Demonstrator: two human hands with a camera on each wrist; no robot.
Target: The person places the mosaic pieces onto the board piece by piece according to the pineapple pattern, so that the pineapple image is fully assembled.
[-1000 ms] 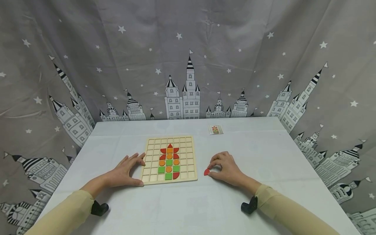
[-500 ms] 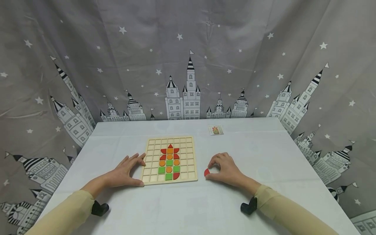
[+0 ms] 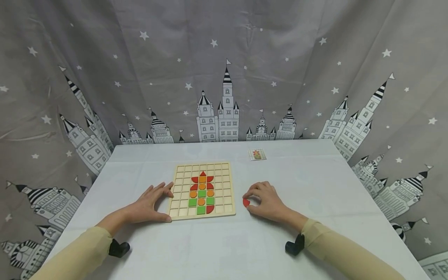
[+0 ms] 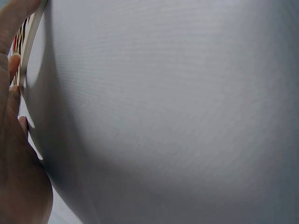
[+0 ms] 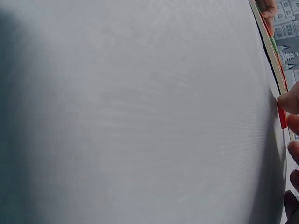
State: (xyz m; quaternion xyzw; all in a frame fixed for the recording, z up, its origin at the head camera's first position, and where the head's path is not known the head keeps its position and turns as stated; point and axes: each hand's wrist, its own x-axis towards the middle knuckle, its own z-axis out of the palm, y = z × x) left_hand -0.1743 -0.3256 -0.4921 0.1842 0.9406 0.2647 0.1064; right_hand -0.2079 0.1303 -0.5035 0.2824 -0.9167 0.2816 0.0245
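Note:
A wooden grid board (image 3: 223, 190) lies on the white table, carrying red, orange and green shapes that form a figure in its middle columns. My left hand (image 3: 148, 204) rests at the board's left edge, its thumb by the near left corner and its fingers spread along the side. In the left wrist view, fingertips (image 4: 15, 63) overlap the board's rim. Just right of the board, my right hand (image 3: 267, 202) pinches a red tile with a rounded edge (image 3: 246, 202) between thumb and fingers. The right wrist view shows this red tile (image 5: 281, 116) edge-on, close over the table.
A small picture card (image 3: 257, 154) with a gridded, coloured figure lies toward the back of the table (image 3: 210, 249). Behind it hangs a grey curtain (image 3: 140, 70) printed with castles and stars. Black wrist cameras (image 3: 295, 245) sit below both hands.
The red tile has turned in the right hand's fingers, and those fingers have shifted slightly around it. The left hand and the board have stayed in place.

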